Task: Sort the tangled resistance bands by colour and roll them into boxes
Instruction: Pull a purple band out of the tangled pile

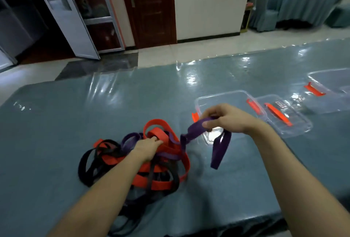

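A tangle (170, 174) of flat, wide bands lies heaped on the tabletop (56, 123). Orange bands (158, 123) loop up at the top and round the right side, black bands (85, 163) spill left and toward the near edge, and purple strands thread through the middle. The left hand (147, 147) grips the orange loops on top. One purple band (220, 149) stretches up and right out of the heap, pinched in the right hand (227, 118), its free loop hanging down. Behind that hand stands an open clear box (223, 95) with orange clips. A shallower clear box (295, 127) lies just beside it, and a third box (329, 77) sits farther right, partly cut off.
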`<state>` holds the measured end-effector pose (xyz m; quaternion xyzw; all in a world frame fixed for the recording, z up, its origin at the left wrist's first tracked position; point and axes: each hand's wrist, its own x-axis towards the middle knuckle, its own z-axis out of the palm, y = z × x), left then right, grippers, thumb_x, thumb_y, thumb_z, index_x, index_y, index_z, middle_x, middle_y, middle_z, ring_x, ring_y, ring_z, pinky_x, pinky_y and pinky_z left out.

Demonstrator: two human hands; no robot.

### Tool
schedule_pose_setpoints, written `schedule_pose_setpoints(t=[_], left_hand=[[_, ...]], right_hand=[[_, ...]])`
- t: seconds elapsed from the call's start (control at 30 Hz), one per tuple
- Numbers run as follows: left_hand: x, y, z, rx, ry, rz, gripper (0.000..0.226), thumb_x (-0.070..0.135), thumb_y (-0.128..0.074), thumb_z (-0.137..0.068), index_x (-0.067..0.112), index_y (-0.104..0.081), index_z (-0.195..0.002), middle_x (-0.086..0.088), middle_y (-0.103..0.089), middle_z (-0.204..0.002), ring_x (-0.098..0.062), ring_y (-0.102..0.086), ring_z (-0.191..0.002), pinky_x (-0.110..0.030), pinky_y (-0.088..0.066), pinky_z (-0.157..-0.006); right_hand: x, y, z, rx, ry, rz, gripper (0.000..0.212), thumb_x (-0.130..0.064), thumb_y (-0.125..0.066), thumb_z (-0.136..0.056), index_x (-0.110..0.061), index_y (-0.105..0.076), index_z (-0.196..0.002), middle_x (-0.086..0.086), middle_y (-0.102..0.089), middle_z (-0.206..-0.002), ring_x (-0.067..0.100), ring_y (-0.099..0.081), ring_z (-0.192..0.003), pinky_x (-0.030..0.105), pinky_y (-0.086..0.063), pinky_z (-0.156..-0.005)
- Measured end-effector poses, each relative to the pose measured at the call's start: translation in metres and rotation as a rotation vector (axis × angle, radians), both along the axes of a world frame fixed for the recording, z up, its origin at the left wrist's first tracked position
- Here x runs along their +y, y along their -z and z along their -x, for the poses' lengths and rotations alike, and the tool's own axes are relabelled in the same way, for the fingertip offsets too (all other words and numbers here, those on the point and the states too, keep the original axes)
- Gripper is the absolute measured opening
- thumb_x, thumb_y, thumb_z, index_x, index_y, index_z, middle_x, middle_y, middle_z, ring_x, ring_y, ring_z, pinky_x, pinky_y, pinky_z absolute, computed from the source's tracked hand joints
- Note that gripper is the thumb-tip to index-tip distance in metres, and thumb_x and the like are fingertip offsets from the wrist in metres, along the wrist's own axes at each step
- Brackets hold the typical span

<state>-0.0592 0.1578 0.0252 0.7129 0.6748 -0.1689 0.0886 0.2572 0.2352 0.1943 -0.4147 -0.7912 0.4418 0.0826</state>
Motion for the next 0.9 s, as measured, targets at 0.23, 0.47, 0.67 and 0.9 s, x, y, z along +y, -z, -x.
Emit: schedule_pose_setpoints(t=[0.23,0.47,0.67,0.9], left_hand=[[0.027,-0.039,0.038,-0.762,-0.533,-0.587,0.028,0.021,-0.086,-0.094,0.002,-0.078,-0.113,-0.021,-0.078,-0.100,-0.032,-0.074,-0.087,-0.046,-0.059,-0.088],[-0.022,-0.020,0.089,-0.428,-1.034,-0.423,0.114,0.029,-0.082,-0.097,-0.011,-0.003,-0.167,-0.039,-0.024,-0.170,-0.053,-0.049,-0.147,-0.052,-0.043,-0.120],[-0.023,0.007,0.002,-0.638,-0.158,-0.291,0.116,0.058,-0.097,-0.071,0.021,-0.042,-0.166,-0.006,-0.039,-0.173,-0.025,-0.029,-0.164,-0.045,-0.024,-0.134],[0.023,0.008,-0.050,-0.701,-0.134,-0.216,0.073,0.031,-0.092,-0.084,0.013,-0.060,-0.147,-0.009,-0.073,-0.138,-0.032,-0.066,-0.130,-0.042,-0.046,-0.111]], right_hand=[[-0.007,0.101,-0.002,-0.512,0.010,0.053,0.029,-0.007,-0.060,-0.084,-0.011,-0.084,-0.100,0.001,-0.083,-0.084,0.018,-0.077,-0.090,0.028,-0.060,-0.083],[0.008,0.136,0.052,-0.340,0.147,-0.068,0.032,-0.023,-0.055,-0.097,0.000,-0.072,-0.083,0.017,-0.075,-0.088,0.034,-0.069,-0.088,0.039,-0.053,-0.077],[0.011,0.087,0.071,0.188,0.406,0.023,0.028,-0.025,-0.057,-0.091,-0.009,-0.075,-0.076,0.003,-0.071,-0.070,0.014,-0.064,-0.067,0.031,-0.048,-0.066],[0.015,-0.012,0.013,0.708,0.586,0.044,0.028,-0.016,-0.045,-0.060,-0.019,-0.073,-0.064,-0.003,-0.065,-0.066,0.016,-0.049,-0.065,0.031,-0.034,-0.058]])
